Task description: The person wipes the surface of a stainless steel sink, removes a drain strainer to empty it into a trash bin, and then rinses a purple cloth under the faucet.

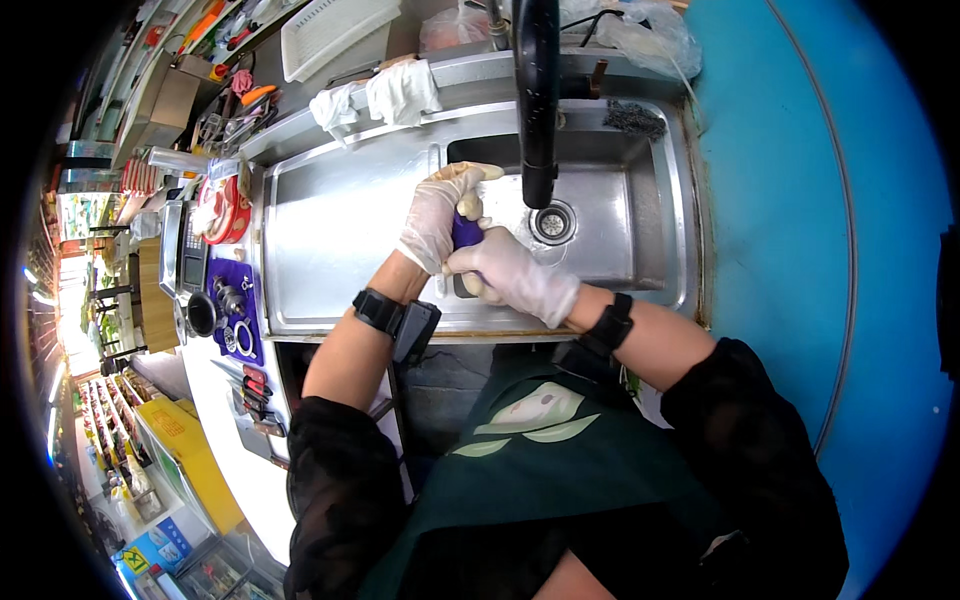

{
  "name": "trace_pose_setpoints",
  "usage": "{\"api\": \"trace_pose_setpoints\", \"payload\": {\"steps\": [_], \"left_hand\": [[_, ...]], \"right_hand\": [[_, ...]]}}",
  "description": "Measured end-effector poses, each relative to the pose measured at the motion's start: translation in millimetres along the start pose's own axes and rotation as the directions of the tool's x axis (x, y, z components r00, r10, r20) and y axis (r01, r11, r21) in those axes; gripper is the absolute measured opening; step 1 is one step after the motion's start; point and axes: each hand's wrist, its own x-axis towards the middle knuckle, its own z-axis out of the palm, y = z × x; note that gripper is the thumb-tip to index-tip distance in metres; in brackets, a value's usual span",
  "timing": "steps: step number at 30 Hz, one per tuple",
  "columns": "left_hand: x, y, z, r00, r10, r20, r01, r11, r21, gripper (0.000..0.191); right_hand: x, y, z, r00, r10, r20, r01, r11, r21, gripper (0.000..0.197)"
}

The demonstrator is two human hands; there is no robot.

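Observation:
A bunched purple cloth [466, 232] is squeezed between my two hands, above the left edge of the stainless steel sink basin [600, 262]. My left hand [448, 210], in a thin whitish glove, grips its upper part. Around the lower part, my right hand [517, 271] is closed in a similar glove. Most of the cloth is hidden by the fingers. A black faucet [538, 150] reaches down over the basin, just right of my hands. Below its spout sits the round drain strainer [553, 222].
Left of the basin is a steel drainboard [337, 225]. White rags [403, 91] hang over the back ledge. A dark scouring pad [634, 120] lies at the back right corner. Metal grinder parts [229, 296] rest on a purple cloth. Several knives [256, 394] lie on the white counter.

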Motion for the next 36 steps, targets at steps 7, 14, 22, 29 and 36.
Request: {"api": "trace_pose_setpoints", "payload": {"steps": [7, 14, 22, 29, 36], "left_hand": [[50, -46, -14, 0.960, 0.043, -0.278, -0.012, 0.994, 0.112, 0.015], [78, -70, -13, 0.896, -0.063, -0.439, 0.098, 0.993, 0.058, 0.015], [104, -111, -28, 0.831, -0.228, -0.507, 0.151, 0.970, -0.189, 0.016], [89, -121, -16, 0.891, 0.040, -0.452, 0.010, 0.994, 0.107, 0.029], [29, -114, -20, 0.988, 0.008, -0.155, -0.085, 0.865, -0.494, 0.024]], "right_hand": [[48, 36, -20, 0.883, -0.352, -0.311, -0.013, 0.643, -0.765, 0.036], [60, 38, -45, 0.869, -0.321, -0.376, -0.182, 0.500, -0.847, 0.032], [60, 46, -70, 0.922, -0.269, -0.279, -0.195, 0.300, -0.934, 0.029], [55, 40, -80, 0.880, -0.331, -0.340, -0.188, 0.414, -0.890, 0.037], [19, -52, -131, 0.400, -0.915, -0.045, 0.372, 0.208, -0.905, 0.017]]}}
